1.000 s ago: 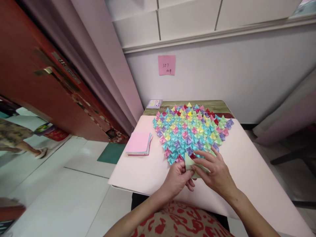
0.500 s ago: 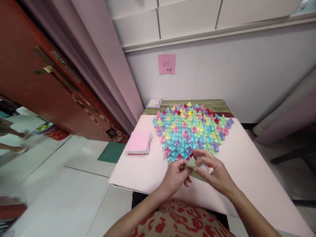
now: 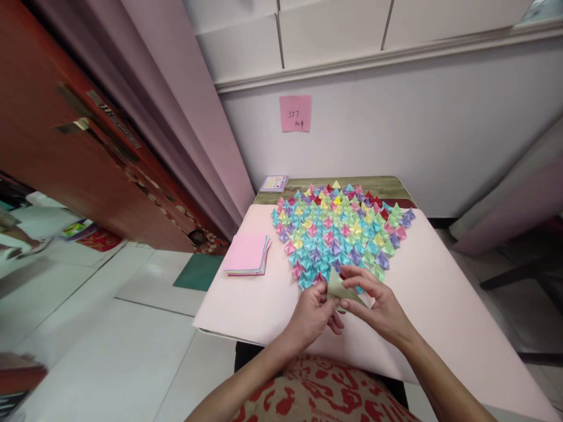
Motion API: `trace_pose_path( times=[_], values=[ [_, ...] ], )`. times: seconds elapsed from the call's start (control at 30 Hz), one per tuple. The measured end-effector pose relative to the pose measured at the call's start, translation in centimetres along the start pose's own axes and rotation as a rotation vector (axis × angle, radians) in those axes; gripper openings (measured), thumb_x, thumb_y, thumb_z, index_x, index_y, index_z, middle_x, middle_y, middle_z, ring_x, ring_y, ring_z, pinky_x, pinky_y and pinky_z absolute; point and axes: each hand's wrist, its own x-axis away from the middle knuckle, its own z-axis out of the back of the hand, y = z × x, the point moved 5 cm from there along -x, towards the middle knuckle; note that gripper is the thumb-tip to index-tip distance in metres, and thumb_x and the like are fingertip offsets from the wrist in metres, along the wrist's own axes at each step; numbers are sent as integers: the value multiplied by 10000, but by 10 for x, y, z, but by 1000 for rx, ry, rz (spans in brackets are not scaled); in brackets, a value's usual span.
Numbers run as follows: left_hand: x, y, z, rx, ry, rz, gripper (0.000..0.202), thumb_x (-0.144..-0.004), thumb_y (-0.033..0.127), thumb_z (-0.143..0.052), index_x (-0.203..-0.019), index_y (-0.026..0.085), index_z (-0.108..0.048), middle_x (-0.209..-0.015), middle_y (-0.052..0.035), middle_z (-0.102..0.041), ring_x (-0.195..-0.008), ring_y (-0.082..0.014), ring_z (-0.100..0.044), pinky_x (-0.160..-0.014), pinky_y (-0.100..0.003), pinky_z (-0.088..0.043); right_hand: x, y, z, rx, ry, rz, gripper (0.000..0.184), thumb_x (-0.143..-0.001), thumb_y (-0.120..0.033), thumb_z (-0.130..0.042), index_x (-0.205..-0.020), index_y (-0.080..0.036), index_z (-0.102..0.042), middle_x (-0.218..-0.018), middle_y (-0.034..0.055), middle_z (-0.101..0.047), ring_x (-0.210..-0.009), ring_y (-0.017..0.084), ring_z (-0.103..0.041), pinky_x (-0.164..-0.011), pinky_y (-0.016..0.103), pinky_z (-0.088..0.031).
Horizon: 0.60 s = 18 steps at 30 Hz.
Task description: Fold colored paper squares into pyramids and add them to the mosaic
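A pale green sheet of origami paper (image 3: 338,287), partly folded with a point standing up, is held between my two hands near the table's front edge. My left hand (image 3: 314,310) pinches its left side between thumb and fingers. My right hand (image 3: 377,300) grips the right side, thumb below and fingers curved over the top. Just beyond my hands lies a broad field of small folded paper pieces (image 3: 328,237) in blue, pink, green, yellow, purple and red, set close together with their points up.
On the table's left rests a stack of square paper (image 3: 247,253), pink on top. A small packet (image 3: 275,183) lies at the far left corner. The pale pink table cover (image 3: 444,305) spreads around the pieces. A pink note (image 3: 295,113) hangs on the wall; a red door (image 3: 88,146) stands left.
The green paper has turned in my hands; its point now stands higher and more of its face shows. My fingers have shifted slightly. At far left, a walking person's legs have moved.
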Motion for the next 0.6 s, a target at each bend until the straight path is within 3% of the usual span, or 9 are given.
trace_pose_path(
  times=[0.17, 0.4, 0.5, 0.6],
  values=[
    [0, -2, -5, 16, -49, 29, 487, -757, 561, -695, -975, 141, -584, -661, -8, -628, -417, -114, -595, -391, -205, -491, 1, 0, 3, 99, 54, 45, 59, -841, -286, -664, -838, -228, -654, -1282, 110, -618, -1154, 280, -616, -933, 448, -515],
    [4, 0, -6, 19, -55, 43, 475, -769, 528, -694, -1015, 139, -578, -705, -14, -634, -439, -111, -606, -409, -209, -505, 2, 5, -3, 185, -8, -16, 143, -882, -305, -607, -797, -219, -684, -1244, 114, -634, -1144, 282, -618, -922, 435, -514],
    [4, -1, -2, 12, -30, 41, 448, -763, 494, -706, -1003, 140, -572, -687, -4, -631, -444, -114, -606, -416, -212, -503, 2, 6, -1, 115, -102, -53, 163, -872, -365, -644, -843, -222, -719, -1195, 108, -662, -1131, 291, -623, -925, 438, -515],
    [3, 1, 6, 12, 7, 19, 421, -774, 468, -695, -1003, 136, -576, -596, 8, -621, -436, -117, -591, -431, -214, -498, 3, 10, -2, -109, -274, -132, 251, -821, -421, -715, -984, -230, -713, -1084, 76, -714, -1030, 274, -673, -874, 406, -547]
  ],
)
